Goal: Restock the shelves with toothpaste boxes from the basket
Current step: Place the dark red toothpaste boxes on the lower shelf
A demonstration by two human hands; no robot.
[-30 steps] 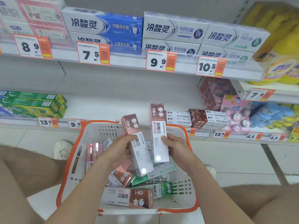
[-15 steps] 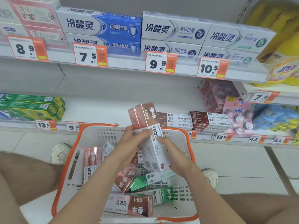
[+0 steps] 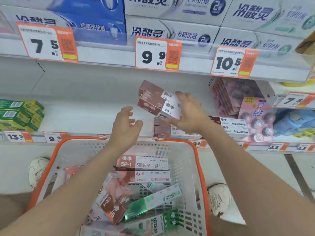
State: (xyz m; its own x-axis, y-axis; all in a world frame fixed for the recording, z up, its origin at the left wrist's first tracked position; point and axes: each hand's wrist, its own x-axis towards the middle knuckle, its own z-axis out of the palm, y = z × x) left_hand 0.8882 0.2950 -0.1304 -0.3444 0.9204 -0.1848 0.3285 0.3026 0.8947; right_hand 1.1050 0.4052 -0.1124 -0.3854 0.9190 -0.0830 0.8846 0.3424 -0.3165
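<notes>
My right hand (image 3: 190,114) holds two stacked brown-and-white toothpaste boxes (image 3: 153,101) by their white end, tilted, in the air in front of the lower shelf (image 3: 85,113). Just below them a short stack of the same boxes (image 3: 162,128) lies on that shelf. My left hand (image 3: 126,128) hovers a little left of and below the held boxes, its fingers loosely curled and holding nothing. Beneath my arms, the white basket with an orange rim (image 3: 81,138) holds several more boxes, brown-and-white ones (image 3: 143,163) and green ones (image 3: 153,200).
Green boxes (image 3: 20,114) are stacked at the lower shelf's left end. More brown-and-white boxes (image 3: 233,126) and pink packs (image 3: 255,120) fill its right. The upper shelf edge (image 3: 109,57) with price tags overhangs closely. My shoes (image 3: 36,169) flank the basket on the floor.
Both boxes went from above the basket up and forward to the shelf. My left hand let go of them; my right hand alone carries them. The camera moved closer to the shelves.
</notes>
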